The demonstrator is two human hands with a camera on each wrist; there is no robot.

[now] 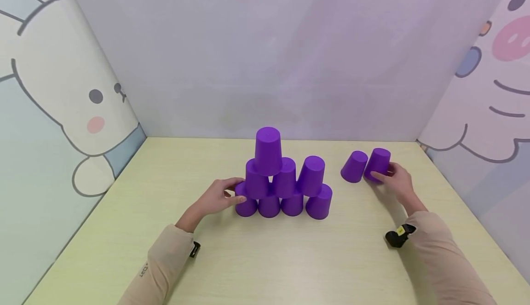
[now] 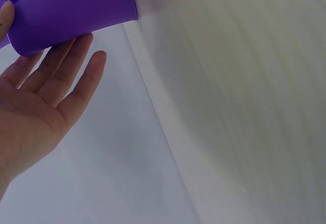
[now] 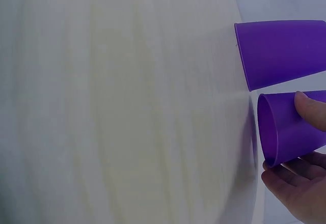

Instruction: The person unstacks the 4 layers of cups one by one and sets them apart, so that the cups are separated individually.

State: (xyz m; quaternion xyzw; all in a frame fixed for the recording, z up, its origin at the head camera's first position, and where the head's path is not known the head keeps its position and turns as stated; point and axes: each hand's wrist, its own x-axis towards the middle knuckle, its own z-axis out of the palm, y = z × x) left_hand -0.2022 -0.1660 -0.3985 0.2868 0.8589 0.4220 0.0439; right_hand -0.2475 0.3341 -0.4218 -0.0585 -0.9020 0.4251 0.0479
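Note:
Upside-down purple cups stand stacked in the middle of the table. Several form the bottom row, three stand on them, and one top cup point(image 1: 268, 151) sits above the left pair. My left hand point(image 1: 219, 196) is at the leftmost bottom cup point(image 1: 246, 207), thumb in front and fairly straight fingers on its far side. In the left wrist view those fingers point(image 2: 74, 63) lie along a cup's side point(image 2: 76, 12). To the right, my right hand point(image 1: 398, 183) grips a purple cup point(image 1: 378, 163) between thumb and fingers. Its open rim shows in the right wrist view, tipped off the table.
Another upside-down purple cup point(image 1: 354, 167) stands just left of the gripped one. The pale wooden table point(image 1: 273, 259) meets a plain back wall point(image 1: 265, 56). Side panels with cartoon animals point(image 1: 62, 102) stand left and right.

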